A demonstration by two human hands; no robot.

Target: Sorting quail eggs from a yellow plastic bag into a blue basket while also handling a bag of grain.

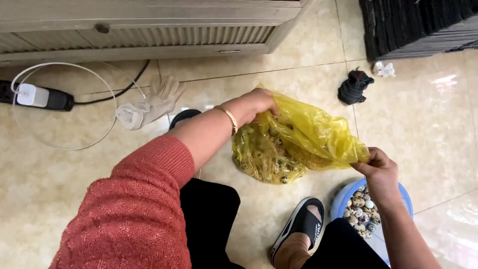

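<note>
A yellow plastic bag (308, 137) lies on the tiled floor with several small speckled eggs inside it, seen through the plastic. My left hand (256, 104), with a gold bangle at the wrist, reaches into the bag's mouth, fingers hidden inside. My right hand (379, 167) pinches the bag's right edge and holds it up. Just below that hand a blue bowl (343, 199) holds several speckled eggs (362, 209).
A white glove (149, 107) lies on the floor at the left, near a black power strip (50, 98) with a white plug and cable. A dark cloth (353, 85) sits at the back right, by a black stack (418, 25). My sandalled foot (301, 231) is below the bag.
</note>
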